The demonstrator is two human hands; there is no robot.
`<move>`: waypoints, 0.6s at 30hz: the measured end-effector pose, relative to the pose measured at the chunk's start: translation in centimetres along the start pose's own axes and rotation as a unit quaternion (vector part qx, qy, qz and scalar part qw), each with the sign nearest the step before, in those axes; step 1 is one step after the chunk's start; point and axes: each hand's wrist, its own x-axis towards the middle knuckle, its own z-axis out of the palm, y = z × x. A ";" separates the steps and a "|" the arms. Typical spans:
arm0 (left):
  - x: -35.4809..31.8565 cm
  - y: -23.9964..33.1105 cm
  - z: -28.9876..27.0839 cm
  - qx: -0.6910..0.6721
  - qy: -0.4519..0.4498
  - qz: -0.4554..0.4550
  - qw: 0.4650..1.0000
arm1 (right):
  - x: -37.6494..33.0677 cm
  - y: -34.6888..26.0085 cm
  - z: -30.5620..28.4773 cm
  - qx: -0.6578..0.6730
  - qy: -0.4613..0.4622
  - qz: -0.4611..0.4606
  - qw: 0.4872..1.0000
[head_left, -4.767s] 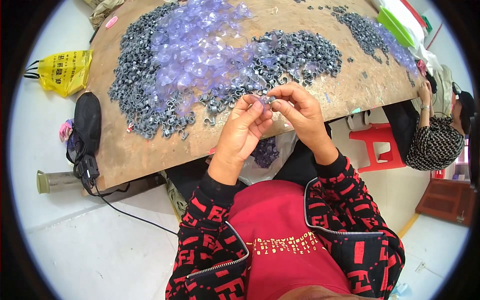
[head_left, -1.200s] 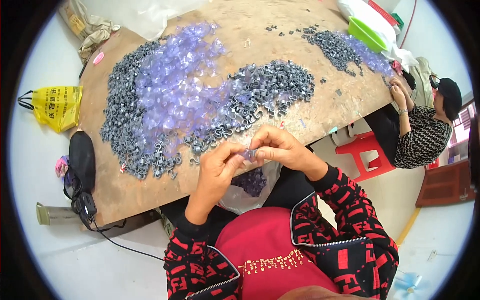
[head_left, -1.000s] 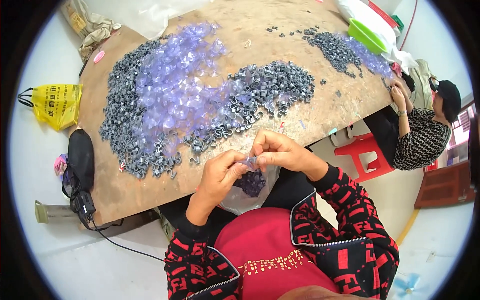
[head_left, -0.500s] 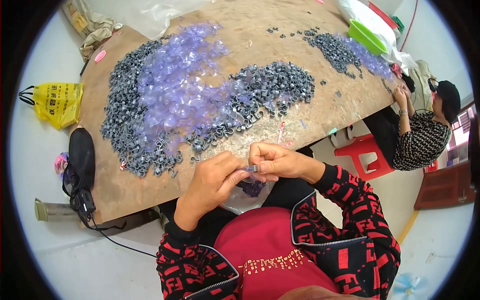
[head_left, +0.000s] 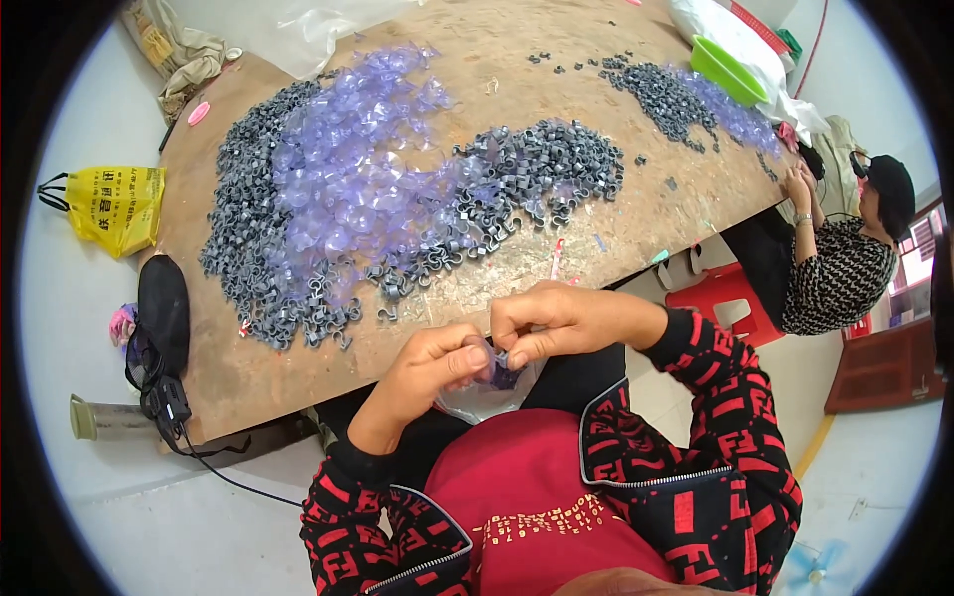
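My left hand [head_left: 425, 370] pinches a clear purple suction cup [head_left: 484, 362] between thumb and fingers, just off the table's front edge. Against it, my right hand [head_left: 556, 323] grips a small grey plastic clip [head_left: 502, 359], partly covered by the fingertips. Whether the two pieces are joined I cannot tell. Below the hands a whitish plastic bag [head_left: 477, 404] lies on my lap, with dark purple pieces at its mouth. On the table ahead spreads a heap of purple suction cups [head_left: 343, 169], flanked by grey clips [head_left: 238, 199] on the left and more grey clips [head_left: 547, 164] on the right.
The brown table [head_left: 467, 89] curves in front of me. At its right side a co-worker [head_left: 845, 258] sits near another heap of grey clips [head_left: 661, 99] and a green basin [head_left: 728, 72]. A red stool [head_left: 730, 303] stands there. Left are a yellow bag [head_left: 114, 209] and a black cable [head_left: 229, 475].
Both hands have shifted slightly, with the right hand's wrist raised and turned more over the pieces. The suction cup now shows more upright between the fingers.
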 end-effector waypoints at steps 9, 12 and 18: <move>0.4 1.2 0.2 0.148 0.051 0.118 0.981 | -0.4 1.2 1.0 0.012 0.030 0.026 0.999; 0.5 2.5 0.6 0.391 0.086 0.240 0.884 | -1.0 3.1 4.1 0.428 0.129 0.057 0.893; 0.4 1.8 0.1 0.348 0.068 0.224 0.908 | -1.0 1.2 1.9 0.257 0.071 0.110 0.958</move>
